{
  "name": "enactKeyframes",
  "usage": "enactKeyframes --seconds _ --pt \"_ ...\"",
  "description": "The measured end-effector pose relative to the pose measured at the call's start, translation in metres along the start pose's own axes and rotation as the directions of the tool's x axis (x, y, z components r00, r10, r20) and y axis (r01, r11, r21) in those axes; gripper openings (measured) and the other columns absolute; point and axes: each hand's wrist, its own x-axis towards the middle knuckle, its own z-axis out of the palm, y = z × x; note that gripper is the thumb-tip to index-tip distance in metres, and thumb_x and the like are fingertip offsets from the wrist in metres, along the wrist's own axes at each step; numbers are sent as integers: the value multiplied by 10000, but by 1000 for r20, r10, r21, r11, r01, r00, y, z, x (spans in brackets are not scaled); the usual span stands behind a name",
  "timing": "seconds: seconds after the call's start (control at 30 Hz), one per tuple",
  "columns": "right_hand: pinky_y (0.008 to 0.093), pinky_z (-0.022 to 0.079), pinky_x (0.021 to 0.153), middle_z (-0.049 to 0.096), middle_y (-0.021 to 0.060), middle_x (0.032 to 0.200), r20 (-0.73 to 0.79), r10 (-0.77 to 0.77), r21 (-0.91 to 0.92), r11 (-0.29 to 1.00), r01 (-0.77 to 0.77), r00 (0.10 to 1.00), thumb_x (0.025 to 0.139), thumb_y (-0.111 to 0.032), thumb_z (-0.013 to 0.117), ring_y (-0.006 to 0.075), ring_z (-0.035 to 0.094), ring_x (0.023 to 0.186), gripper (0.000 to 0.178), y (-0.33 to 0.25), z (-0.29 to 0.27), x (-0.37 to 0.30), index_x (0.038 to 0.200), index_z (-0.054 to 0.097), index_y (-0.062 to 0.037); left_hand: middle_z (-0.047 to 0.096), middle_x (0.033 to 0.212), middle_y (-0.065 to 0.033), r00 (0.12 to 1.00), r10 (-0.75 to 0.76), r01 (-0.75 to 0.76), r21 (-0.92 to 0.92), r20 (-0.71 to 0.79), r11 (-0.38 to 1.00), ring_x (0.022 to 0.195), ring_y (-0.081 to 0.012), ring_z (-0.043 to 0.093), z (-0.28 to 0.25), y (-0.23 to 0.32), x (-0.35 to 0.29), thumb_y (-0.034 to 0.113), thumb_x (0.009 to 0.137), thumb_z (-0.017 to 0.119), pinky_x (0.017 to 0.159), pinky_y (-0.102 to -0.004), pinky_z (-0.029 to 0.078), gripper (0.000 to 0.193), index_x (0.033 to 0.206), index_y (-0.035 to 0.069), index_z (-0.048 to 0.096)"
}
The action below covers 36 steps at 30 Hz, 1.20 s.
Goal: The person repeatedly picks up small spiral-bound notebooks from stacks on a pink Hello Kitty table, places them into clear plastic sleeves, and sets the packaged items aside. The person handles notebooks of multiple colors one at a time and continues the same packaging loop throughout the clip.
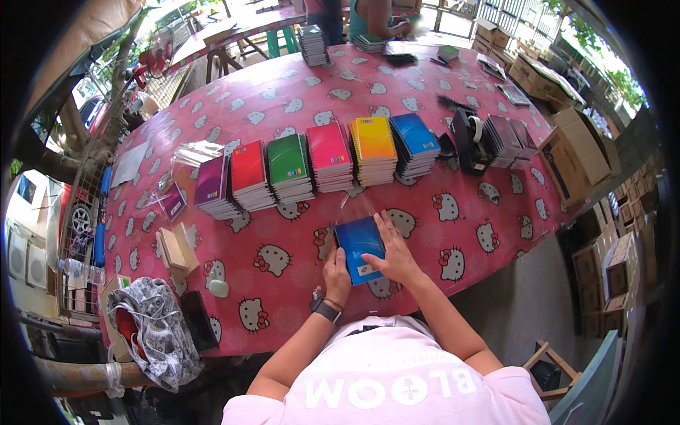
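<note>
A blue notebook (359, 243) lies on the pink cartoon-cat tablecloth (453, 219) close to the near edge. My left hand (337, 273) grips its lower left side, and a dark watch sits on that wrist. My right hand (394, 249) rests flat on its right side, fingers pointing away from me. Beyond the notebook stands a row of notebook stacks: purple (212, 185), red (251, 173), green (289, 167), pink (329, 154), yellow-orange (373, 147) and blue (414, 143).
A black tape dispenser (467, 138) and dark notebook stacks (510, 140) sit right of the row. Open cardboard boxes (577, 152) stand at the table's right. A patterned bag (157, 327), a phone (198, 320) and small boxes (177, 248) lie at the left. Another person (372, 18) works at the far end.
</note>
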Motion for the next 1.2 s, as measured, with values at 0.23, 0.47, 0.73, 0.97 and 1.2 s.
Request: enactKeyframes --seconds 0.23,0.47,0.73,0.97,1.2 --pt "554 12 1084 158 64 1529 177 -99 -410 897 164 979 900 -423 465 264 43 1421 679 6 -1 -1 1440 255 -70 491 1296 -221 989 143 -135 125 -50 983 1185 -310 474 15 19 -4 261 974 375 1005 -346 342 465 1316 -49 425" --pt "583 32 1066 164 104 1523 228 -180 -494 825 273 957 920 -409 410 242 81 1420 650 -1 12 5 1428 256 -34 468 1323 -222 994 95 -83 217 -47 973 1250 -343 409 17 6 -5 230 956 395 1042 -373 286 449 1308 -46 434" --pt "589 55 1059 168 119 1519 222 -219 -524 795 305 950 923 -436 394 226 121 1411 657 7 11 4 1426 251 -38 563 1173 -220 919 268 9 698 -287 716 1081 -347 543 -64 48 12 216 763 696 915 -384 426 604 1247 -65 468" --pt "494 243 1027 404 139 1330 228 -236 -353 884 306 945 834 -322 596 326 354 1221 541 -28 -12 14 1274 453 -41 657 699 -93 983 -10 -56 355 183 933 618 -253 652 -44 79 -1 138 689 731 599 -348 528 705 1310 21 417" --pt "379 451 826 593 131 1001 290 -154 170 980 108 944 759 -275 665 304 545 958 248 -5 -2 40 852 696 -47 614 622 -78 970 228 -238 482 79 843 571 -235 621 -3 136 -5 97 700 684 578 -338 504 747 1361 31 342"
